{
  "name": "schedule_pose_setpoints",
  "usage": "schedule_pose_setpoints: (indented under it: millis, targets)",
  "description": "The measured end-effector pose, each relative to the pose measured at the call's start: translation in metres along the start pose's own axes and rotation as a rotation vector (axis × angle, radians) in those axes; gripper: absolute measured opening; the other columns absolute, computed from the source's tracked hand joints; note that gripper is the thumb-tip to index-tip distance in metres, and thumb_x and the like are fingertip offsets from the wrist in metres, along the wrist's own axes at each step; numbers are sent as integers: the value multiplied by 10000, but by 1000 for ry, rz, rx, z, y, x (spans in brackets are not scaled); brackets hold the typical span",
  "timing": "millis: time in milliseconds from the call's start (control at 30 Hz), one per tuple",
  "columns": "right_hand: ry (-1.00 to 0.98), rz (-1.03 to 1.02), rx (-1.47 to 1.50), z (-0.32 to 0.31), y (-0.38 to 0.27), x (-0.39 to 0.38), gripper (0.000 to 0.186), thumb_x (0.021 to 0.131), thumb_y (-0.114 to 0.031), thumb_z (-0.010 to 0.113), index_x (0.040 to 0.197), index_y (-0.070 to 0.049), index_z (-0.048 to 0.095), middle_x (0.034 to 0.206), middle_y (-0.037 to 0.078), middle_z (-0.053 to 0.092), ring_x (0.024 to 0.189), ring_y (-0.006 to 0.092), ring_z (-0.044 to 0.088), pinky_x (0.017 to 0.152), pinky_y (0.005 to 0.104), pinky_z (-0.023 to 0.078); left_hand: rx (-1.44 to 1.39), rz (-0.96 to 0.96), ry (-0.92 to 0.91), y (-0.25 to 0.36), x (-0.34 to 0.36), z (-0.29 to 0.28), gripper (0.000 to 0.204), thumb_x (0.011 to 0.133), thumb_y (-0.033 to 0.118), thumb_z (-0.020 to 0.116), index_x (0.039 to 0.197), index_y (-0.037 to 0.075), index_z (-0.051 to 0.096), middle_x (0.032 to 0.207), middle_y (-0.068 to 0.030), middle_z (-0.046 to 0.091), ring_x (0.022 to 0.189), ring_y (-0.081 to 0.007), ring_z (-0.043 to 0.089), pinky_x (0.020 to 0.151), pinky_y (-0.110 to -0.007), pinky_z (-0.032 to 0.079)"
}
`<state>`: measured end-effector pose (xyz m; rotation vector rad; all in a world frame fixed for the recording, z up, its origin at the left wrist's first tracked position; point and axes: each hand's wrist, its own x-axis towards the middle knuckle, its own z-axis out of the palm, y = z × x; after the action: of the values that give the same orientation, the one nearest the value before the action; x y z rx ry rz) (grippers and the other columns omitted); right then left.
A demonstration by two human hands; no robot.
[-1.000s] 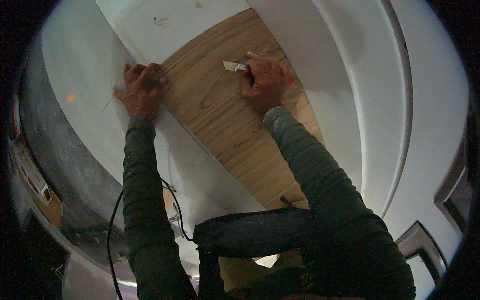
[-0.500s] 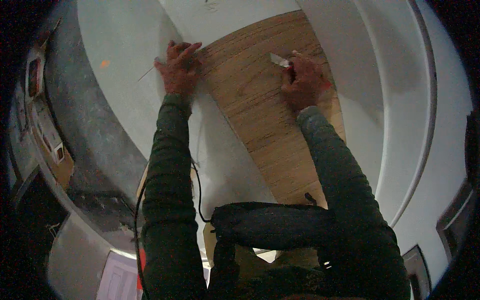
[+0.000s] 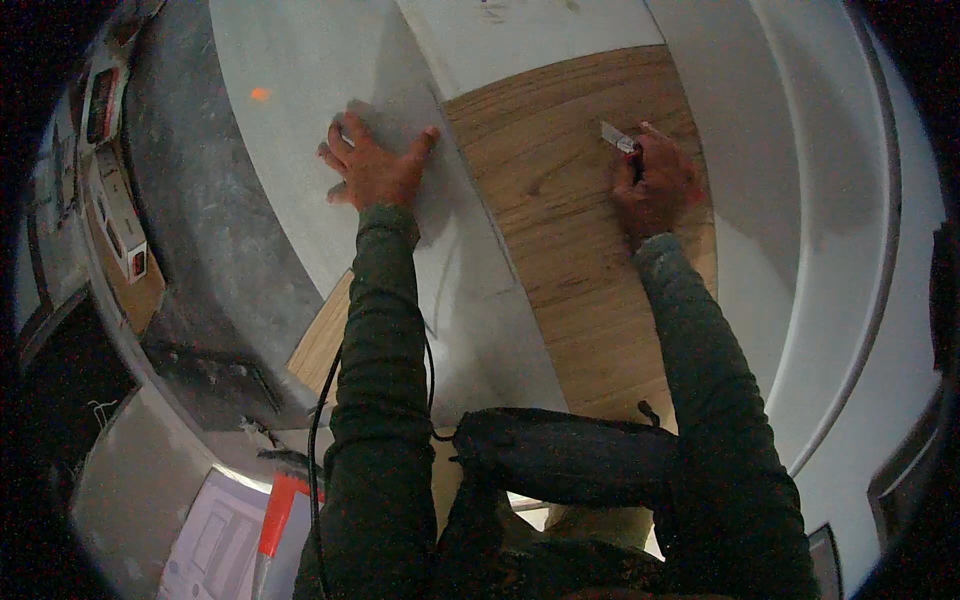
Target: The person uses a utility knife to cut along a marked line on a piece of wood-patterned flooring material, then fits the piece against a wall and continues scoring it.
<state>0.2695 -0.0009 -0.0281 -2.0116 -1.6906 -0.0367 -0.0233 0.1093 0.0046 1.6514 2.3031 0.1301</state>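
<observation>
On the pale sheet (image 3: 330,110) at the upper left, the left hand (image 3: 372,170) lies flat, palm down and fingers spread wide, holding nothing; its thumb reaches toward the near edge of the wood-grain plank (image 3: 570,240). The plank runs from the upper middle down toward the person's knee, lying between pale surfaces on both sides. Its lower end is hidden behind the dark trouser leg (image 3: 570,465), so where it stops cannot be told.

The right hand (image 3: 655,185) rests on the plank near its right edge, fingers curled closed around a utility knife (image 3: 618,138). Only the grey blade end shows beyond the knuckles, pointing up and to the left; the handle is mostly buried in the fist. Whether the tip touches the wood is too small to make out.

A thin black cable (image 3: 318,450) runs down beside the left sleeve and is lost in the dark at the lower edge. A red-and-white object (image 3: 270,525) at the lower left is cut off. The left rim is dim and bent, with boxes there that are hard to identify.
</observation>
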Motion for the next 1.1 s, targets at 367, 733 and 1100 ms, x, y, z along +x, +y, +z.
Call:
schedule_pose_setpoints:
  millis: [367, 733, 1100]
  targets:
    - [-32, 19, -59, -3, -3, 4, 285, 773, -97, 639, 1053, -74, 591, 1217, 75, 622, 1131, 278, 560, 988, 421, 378, 9, 88, 34, 14, 13, -1, 847, 582, 580, 762, 1324, 262, 506, 1513, -100, 222, 1368, -459, 171, 893, -805, 268]
    - [15, -67, -37, 9, 1, 20, 269, 796, -182, 639, 1054, -108, 614, 1181, 87, 623, 1086, 313, 552, 980, 461, 378, -100, 65, 39, 15, 30, -14, 760, 559, 513, 798, 1223, 214, 579, 1424, -17, 425, 1340, -417, 273, 896, -805, 292]
    - [28, -52, -87, 7, -9, 36, 265, 750, -130, 661, 1009, -122, 608, 1167, 31, 639, 1052, 269, 574, 924, 419, 404, -89, 86, 38, 19, 41, -12, 778, 556, 515, 790, 1226, 185, 574, 1426, 9, 413, 1340, -439, 265, 912, -790, 295]
